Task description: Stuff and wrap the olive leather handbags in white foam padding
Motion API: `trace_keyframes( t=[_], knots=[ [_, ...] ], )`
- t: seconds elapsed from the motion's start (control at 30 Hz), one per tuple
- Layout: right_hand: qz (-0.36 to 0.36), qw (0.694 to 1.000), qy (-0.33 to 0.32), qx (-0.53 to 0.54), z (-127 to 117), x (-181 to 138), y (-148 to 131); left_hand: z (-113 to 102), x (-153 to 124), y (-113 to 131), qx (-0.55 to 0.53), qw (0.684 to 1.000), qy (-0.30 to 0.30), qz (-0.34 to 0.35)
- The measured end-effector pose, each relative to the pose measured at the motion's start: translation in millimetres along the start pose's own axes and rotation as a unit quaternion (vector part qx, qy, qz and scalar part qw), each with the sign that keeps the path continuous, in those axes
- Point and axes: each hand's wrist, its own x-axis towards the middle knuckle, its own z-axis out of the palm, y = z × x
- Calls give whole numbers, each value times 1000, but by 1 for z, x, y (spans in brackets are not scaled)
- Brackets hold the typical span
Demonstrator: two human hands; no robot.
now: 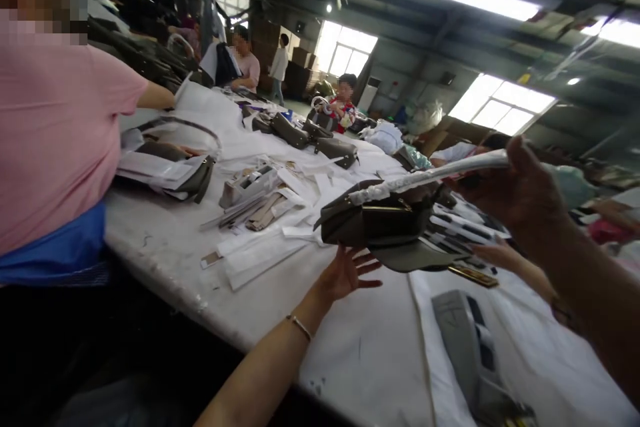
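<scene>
A dark olive handbag [373,220] is in mid-air over the table, tipped sideways, with its white-wrapped handle [430,172] stretching to the upper right. Another person's hand [525,183], very near the camera, grips that handle. My left hand [345,273], a thin bracelet at its wrist, is open just under the bag's left end with fingers spread. At the bag's right end is what looks like my right hand [495,255], its fingers stretched out and its forearm partly hidden by the other person's arm. Whether either hand touches the bag is unclear.
The white-covered table [165,220] bears paper strips and flat pieces [265,207]. A grey-green bag [470,347] lies at the lower right. Several dark bags [305,133] stand farther back. A co-worker in a pink shirt [55,147] is close on the left.
</scene>
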Motion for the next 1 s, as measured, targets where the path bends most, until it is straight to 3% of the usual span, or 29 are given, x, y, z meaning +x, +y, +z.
trace_keyframes(
  t=[0.17,0.3,0.4,0.5,0.63,0.7,0.87,1.0],
  knots=[
    [111,988,23,105,8,-26,-7,10,-47,30,26,995,69,74],
    [125,987,-5,104,24,-40,-18,14,-86,47,162,977,134,42],
    [140,983,-68,101,32,-54,-32,15,-114,49,332,910,246,20],
    [145,972,-154,102,38,-72,-51,17,-138,51,433,826,343,113],
    [127,959,-228,109,44,-89,-70,27,-157,57,533,762,315,189],
    [116,961,-223,118,46,-90,-71,35,-160,56,535,764,303,198],
    [138,964,-160,163,46,-80,-49,66,-169,50,361,835,311,275],
    [185,929,-241,210,43,-67,-29,93,-193,55,322,829,344,302]
  ],
)
